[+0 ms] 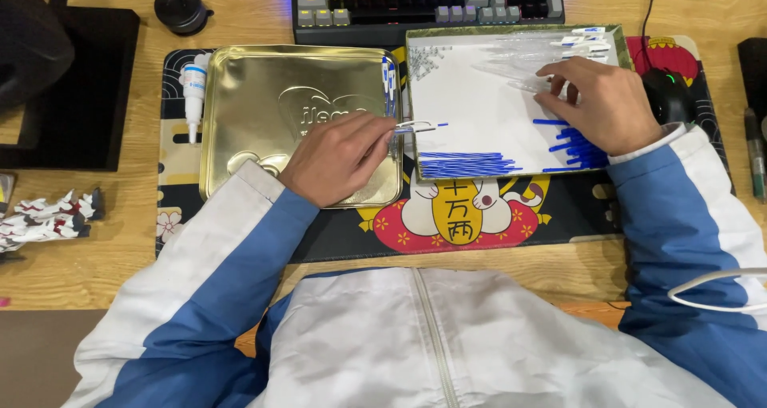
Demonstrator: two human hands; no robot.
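Observation:
My left hand [339, 154] rests over a gold metal tin lid [240, 104] and holds a thin clear pen barrel with a blue tip [419, 126], pointing right toward a white tray [479, 96]. My right hand [601, 100] lies on the tray's right side, its fingers on a pile of clear plastic pen tubes [511, 60]. Blue refills [463, 164] lie along the tray's front edge, with more blue refills [577, 146] under my right hand. Small metal springs [425, 59] sit at the tray's back left. White and blue caps [582, 42] lie at the back right.
A keyboard [427, 4] stands behind the tray. A computer mouse [668, 95] sits right of my right hand. A white tube [194, 84] lies left of the tin. A printed desk mat [471, 216] covers the wooden desk. Crumpled wrappers [48, 216] lie at far left.

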